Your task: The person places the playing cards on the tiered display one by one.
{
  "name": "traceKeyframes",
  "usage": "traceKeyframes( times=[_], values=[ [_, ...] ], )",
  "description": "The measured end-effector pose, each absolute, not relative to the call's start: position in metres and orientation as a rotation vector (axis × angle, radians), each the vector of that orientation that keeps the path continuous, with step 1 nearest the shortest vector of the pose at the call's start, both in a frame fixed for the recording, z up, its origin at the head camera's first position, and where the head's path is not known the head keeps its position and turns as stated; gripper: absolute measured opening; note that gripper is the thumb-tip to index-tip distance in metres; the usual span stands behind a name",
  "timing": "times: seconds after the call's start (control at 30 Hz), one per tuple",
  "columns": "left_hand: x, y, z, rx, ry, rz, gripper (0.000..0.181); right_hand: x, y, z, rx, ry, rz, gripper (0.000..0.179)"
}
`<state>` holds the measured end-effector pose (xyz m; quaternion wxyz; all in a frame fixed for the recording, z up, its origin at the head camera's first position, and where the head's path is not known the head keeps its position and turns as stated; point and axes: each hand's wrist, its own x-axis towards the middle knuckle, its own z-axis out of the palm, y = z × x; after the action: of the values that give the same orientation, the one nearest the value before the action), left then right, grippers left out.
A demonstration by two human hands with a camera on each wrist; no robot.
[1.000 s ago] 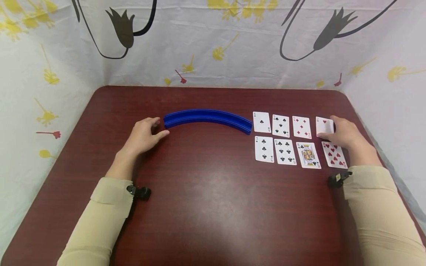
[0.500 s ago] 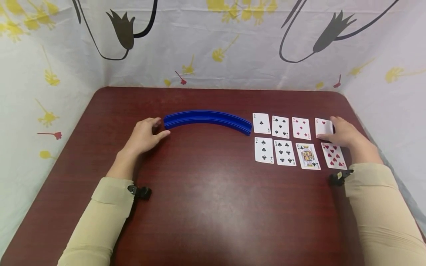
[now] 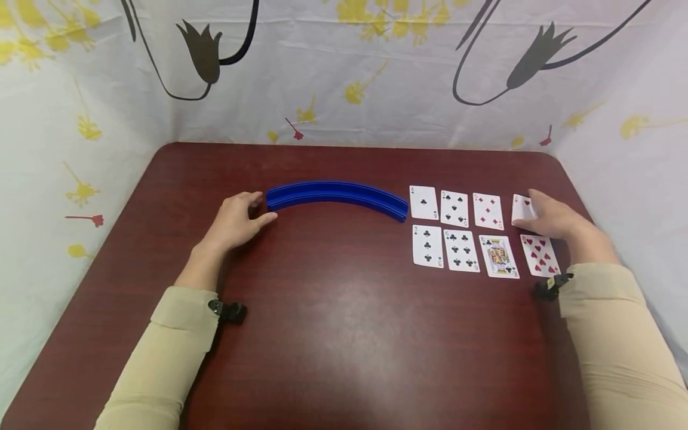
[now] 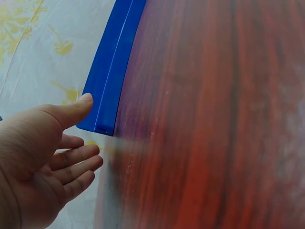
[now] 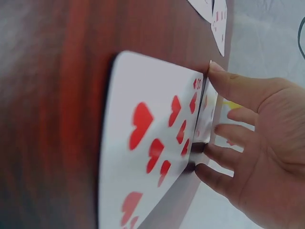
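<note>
My left hand (image 3: pixel 233 221) lies at the left end of a curved blue card holder (image 3: pixel 338 192), its thumb and fingers spread. In the left wrist view the thumb tip overlaps the end of the holder (image 4: pixel 107 81), with nothing gripped. Over a two of hearts (image 3: pixel 521 212) at the far right is my right hand (image 3: pixel 559 220). Its thumb is at the left edge of that card and the fingertips are on the other side, hiding its right part. An eight of hearts (image 5: pixel 157 133) lies face up just in front of that hand.
Left of the right hand, face-up playing cards lie in two rows: ace of clubs (image 3: pixel 423 203), five of spades (image 3: pixel 454 209), five of diamonds (image 3: pixel 487 211), then three of clubs (image 3: pixel 427 246), six of clubs (image 3: pixel 461 251) and king of clubs (image 3: pixel 500 257). Patterned cloth (image 3: pixel 365 119) hangs behind the table.
The fingertips of my right hand have come slightly left, toward the thumb, covering more of the two of hearts. My left hand keeps its place by the holder. The view has shifted slightly.
</note>
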<state>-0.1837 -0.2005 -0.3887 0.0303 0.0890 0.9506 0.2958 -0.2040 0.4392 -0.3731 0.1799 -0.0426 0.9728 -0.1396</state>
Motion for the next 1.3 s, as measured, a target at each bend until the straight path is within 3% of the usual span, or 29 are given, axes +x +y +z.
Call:
traceKeyframes(
  times=[0.7, 1.1, 1.3],
  values=[
    [-0.1821, -0.2014, -0.3868, 0.289, 2.936, 0.91, 0.069, -0.2011, 0.4432, -0.3709, -0.038, 2.858, -0.379, 0.098],
    [-0.1826, -0.2007, -0.3881, 0.287, 2.94, 0.917, 0.065, -0.2, 0.4463, -0.3753, -0.034, 3.091, -0.506, 0.07],
    [-0.1833, -0.2011, -0.3883, 0.293, 2.939, 0.918, 0.062, -0.2014, 0.4474, -0.3748, -0.062, 3.218, -0.554, 0.044]
  ],
)
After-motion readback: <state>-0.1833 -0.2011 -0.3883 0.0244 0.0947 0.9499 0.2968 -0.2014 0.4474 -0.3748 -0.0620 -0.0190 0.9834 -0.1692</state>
